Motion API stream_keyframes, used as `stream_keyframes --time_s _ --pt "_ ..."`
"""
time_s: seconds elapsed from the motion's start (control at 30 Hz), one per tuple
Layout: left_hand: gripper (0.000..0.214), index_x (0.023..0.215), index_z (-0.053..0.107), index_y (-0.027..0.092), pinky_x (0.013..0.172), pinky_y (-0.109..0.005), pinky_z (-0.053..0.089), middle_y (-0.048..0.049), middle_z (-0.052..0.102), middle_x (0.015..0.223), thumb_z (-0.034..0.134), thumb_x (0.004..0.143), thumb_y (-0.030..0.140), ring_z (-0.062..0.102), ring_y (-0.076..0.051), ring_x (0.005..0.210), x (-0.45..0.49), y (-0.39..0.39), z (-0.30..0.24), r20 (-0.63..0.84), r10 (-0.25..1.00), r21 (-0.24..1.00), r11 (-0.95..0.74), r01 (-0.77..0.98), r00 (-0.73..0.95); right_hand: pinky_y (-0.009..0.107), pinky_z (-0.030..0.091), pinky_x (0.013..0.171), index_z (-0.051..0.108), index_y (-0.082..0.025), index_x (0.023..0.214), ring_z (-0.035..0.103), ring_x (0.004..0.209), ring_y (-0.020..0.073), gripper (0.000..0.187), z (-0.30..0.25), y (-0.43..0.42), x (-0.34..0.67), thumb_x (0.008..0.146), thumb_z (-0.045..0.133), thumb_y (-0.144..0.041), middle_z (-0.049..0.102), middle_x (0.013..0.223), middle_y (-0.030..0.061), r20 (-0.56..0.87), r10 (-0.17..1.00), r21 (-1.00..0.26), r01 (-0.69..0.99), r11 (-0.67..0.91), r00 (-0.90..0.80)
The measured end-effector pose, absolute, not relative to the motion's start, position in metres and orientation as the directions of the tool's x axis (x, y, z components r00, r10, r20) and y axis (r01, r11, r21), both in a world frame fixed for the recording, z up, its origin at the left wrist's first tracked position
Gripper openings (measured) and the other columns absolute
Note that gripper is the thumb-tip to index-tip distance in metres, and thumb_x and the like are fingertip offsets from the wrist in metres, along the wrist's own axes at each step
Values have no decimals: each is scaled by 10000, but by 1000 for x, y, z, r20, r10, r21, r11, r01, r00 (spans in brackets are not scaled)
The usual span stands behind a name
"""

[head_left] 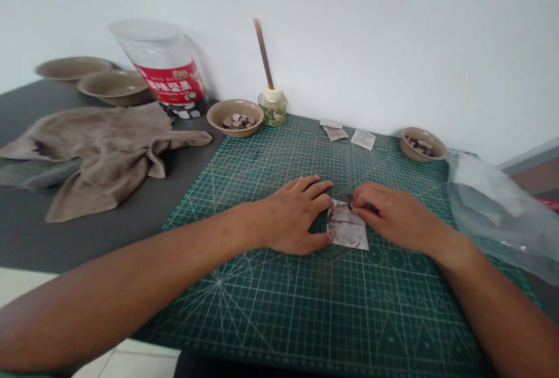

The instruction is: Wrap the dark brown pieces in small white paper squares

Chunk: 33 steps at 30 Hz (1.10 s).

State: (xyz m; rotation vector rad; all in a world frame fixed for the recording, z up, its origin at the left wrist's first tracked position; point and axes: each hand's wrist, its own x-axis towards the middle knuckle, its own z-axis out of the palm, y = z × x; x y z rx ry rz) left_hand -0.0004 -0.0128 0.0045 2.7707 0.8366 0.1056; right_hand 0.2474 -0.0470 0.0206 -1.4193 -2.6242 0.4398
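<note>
A small whitish packet [348, 228] with dark smudges lies on the green cutting mat [279, 285]. My left hand [292, 215] rests on the mat at the packet's left edge, fingers stretched out, thumb and fingertips touching that edge. My right hand [393, 215] is curled at the packet's upper right corner, fingertips pinched on it.
A tan bowl [234, 117] of small round pieces and a reed diffuser bottle [272, 107] stand at the mat's far edge. Another small bowl [423, 144] and paper scraps [362, 138] lie far right. A brown cloth [96, 151], two empty bowls [114, 87], a plastic jar [163, 66] and a clear bag [502, 209] surround the mat.
</note>
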Motion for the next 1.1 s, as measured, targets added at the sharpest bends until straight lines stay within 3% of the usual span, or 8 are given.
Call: stream_keyframes --time_s 0.13,0.3,0.43,0.6,0.77,1.1 --pt "613 1357 510 181 1209 -521 214 -150 301 1618 555 904 591 208 -365 1515 0 -13 6 -15 544 270 -805 528 839 296 469 719 585 -223 892 618 831 160 113 21 -53 246 989 532 -246 649 979 23 -83 733 -437 686 582 -675" --pt "614 1369 498 187 1200 -545 220 -160 290 1620 551 907 588 211 -380 1512 0 -13 6 -10 559 272 -796 540 829 338 472 771 592 -218 944 617 895 194 81 18 -47 246 984 529 -247 646 1026 47 14 833 -343 779 524 -554" --pt "619 1370 499 188 1196 -538 228 -149 290 1623 541 908 599 216 -379 1510 1 -13 6 -23 547 271 -803 532 837 308 471 743 603 -226 891 615 852 172 112 18 -47 245 982 542 -250 649 978 25 -58 760 -430 703 566 -647" --pt "627 1380 500 187 1198 -539 219 -145 283 1627 533 913 603 208 -377 1512 1 -13 5 -22 562 264 -794 547 827 333 467 784 599 -217 929 618 902 193 91 18 -43 242 983 531 -245 650 1026 45 28 831 -342 776 530 -555" --pt "602 1342 524 186 1198 -536 227 -147 297 1620 565 900 592 221 -381 1508 1 -13 6 -15 552 265 -802 535 834 309 457 736 598 -218 863 617 816 168 109 25 -44 250 962 552 -227 660 951 24 -81 775 -405 731 549 -627" --pt "575 1322 523 186 1209 -520 214 -150 298 1618 578 882 550 191 -355 1521 2 -13 6 -30 558 247 -800 547 829 304 462 737 606 -220 885 615 806 162 99 25 -51 250 966 552 -235 657 951 20 -49 769 -427 709 561 -637"
